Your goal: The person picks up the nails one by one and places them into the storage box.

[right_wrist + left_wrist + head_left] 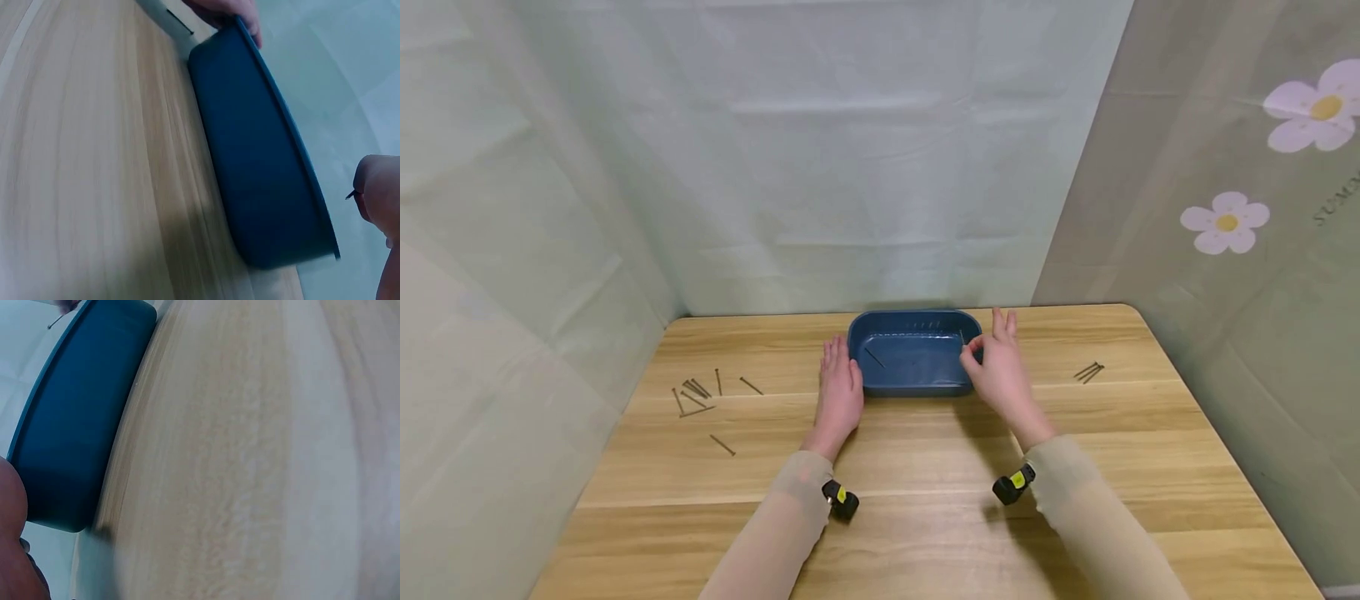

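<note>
A dark blue rectangular basin (917, 390) stands near the back edge of the table. My left hand (841, 390) lies against its left end with straight fingers. Over the right end, my right hand (1003, 379) pinches a thin nail (962, 337) between thumb and index finger, the other fingers raised. Its shank also sticks out from the fingertips in the left wrist view, as a nail (61, 319) above the rim. Inside the basin, toward the left, lies one nail (876, 358). The right wrist view shows the basin's outer wall (262, 144).
Several loose nails (696, 388) lie scattered on the left of the wooden table (910, 467), with a single nail (722, 445) nearer the front. A small group of nails (1088, 372) lies at the right. Pale cloth (865, 167) hangs behind the table.
</note>
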`<action>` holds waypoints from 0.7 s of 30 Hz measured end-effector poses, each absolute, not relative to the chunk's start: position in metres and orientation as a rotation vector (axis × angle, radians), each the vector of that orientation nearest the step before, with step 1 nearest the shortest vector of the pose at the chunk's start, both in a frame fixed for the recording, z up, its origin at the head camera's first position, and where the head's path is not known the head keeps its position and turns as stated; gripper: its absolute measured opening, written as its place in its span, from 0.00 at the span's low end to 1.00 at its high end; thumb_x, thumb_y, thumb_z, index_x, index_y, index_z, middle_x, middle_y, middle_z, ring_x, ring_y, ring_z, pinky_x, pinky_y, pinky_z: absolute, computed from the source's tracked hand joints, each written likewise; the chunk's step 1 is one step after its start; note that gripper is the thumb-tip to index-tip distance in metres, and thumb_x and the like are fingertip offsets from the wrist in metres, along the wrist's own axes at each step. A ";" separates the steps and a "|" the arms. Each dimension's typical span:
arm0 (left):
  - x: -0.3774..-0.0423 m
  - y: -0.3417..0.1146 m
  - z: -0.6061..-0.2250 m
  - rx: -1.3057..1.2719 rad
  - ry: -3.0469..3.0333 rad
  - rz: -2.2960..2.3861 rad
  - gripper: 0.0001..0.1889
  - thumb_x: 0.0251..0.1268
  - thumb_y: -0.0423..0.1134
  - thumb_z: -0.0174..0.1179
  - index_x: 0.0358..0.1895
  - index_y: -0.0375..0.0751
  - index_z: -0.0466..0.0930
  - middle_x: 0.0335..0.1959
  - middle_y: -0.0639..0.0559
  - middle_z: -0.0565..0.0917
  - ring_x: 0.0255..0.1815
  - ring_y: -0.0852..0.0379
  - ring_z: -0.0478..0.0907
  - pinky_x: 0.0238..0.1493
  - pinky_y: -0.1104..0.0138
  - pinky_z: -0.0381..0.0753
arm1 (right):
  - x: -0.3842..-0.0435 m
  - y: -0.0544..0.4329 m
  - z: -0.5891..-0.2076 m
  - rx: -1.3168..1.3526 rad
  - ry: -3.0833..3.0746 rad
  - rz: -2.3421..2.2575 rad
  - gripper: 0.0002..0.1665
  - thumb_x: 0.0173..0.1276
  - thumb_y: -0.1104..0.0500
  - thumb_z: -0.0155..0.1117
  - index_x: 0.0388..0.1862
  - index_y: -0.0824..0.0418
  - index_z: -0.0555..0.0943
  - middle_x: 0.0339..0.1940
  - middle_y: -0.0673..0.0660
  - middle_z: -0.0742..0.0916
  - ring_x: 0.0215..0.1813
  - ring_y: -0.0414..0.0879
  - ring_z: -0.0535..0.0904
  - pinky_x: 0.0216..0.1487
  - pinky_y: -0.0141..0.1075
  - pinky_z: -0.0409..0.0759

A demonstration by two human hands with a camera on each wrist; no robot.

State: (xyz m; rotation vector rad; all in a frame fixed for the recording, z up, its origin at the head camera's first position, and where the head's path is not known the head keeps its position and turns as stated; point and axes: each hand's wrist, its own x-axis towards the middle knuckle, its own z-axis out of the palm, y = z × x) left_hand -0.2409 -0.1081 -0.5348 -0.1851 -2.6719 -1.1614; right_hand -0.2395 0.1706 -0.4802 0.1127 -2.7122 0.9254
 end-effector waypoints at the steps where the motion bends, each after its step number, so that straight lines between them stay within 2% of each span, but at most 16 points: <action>1: -0.241 -0.108 -0.534 -0.183 -2.672 -1.167 0.29 0.89 0.36 0.39 0.83 0.23 0.50 0.86 0.30 0.52 0.89 0.37 0.40 0.85 0.44 0.42 | -0.240 0.168 -0.480 0.123 -2.719 0.926 0.12 0.74 0.58 0.65 0.33 0.65 0.83 0.87 0.72 0.56 0.88 0.67 0.38 0.82 0.57 0.57; 7: -0.239 -0.106 -0.534 -0.170 -2.664 -1.159 0.29 0.90 0.36 0.39 0.83 0.23 0.51 0.85 0.29 0.54 0.88 0.36 0.42 0.85 0.45 0.44 | -0.243 0.149 -0.477 0.198 -2.792 0.863 0.11 0.74 0.57 0.66 0.32 0.61 0.84 0.88 0.70 0.55 0.89 0.64 0.35 0.81 0.57 0.60; 10: -0.239 -0.106 -0.534 -0.168 -2.664 -1.164 0.29 0.90 0.36 0.39 0.83 0.23 0.51 0.85 0.29 0.54 0.88 0.37 0.42 0.85 0.45 0.44 | -0.244 0.142 -0.477 0.225 -2.837 0.810 0.10 0.73 0.57 0.68 0.31 0.59 0.84 0.88 0.70 0.55 0.89 0.64 0.35 0.82 0.55 0.59; 15: -0.239 -0.106 -0.534 -0.168 -2.668 -1.164 0.29 0.89 0.36 0.39 0.83 0.23 0.51 0.86 0.29 0.53 0.89 0.38 0.41 0.85 0.45 0.43 | -0.248 0.132 -0.477 0.273 -2.878 0.731 0.11 0.73 0.56 0.70 0.29 0.57 0.83 0.88 0.71 0.55 0.88 0.66 0.35 0.84 0.57 0.51; 21: -0.240 -0.106 -0.533 -0.166 -2.664 -1.168 0.29 0.89 0.36 0.39 0.83 0.23 0.51 0.86 0.29 0.53 0.88 0.37 0.41 0.85 0.44 0.44 | -0.254 0.123 -0.476 0.311 -2.922 0.707 0.12 0.76 0.55 0.68 0.30 0.55 0.85 0.89 0.70 0.50 0.88 0.66 0.32 0.85 0.58 0.45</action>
